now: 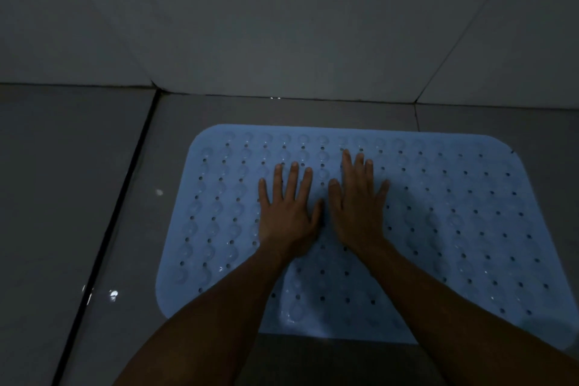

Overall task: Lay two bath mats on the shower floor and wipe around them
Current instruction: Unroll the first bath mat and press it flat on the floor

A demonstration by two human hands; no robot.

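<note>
Left hand (286, 213) and right hand (357, 207) side by side, palms down, fingers straight and spread, pressing blue mat (454, 229); mat flat on floor (125, 213) under both hands; wall (282, 25) just beyond fingertips

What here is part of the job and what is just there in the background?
Part of the job: blue bath mat flat on the floor tiles; left hand and right hand pressing on it, fingers straight.

Just there: grey wall tiles; dark floor joint; wet glints on floor.
</note>
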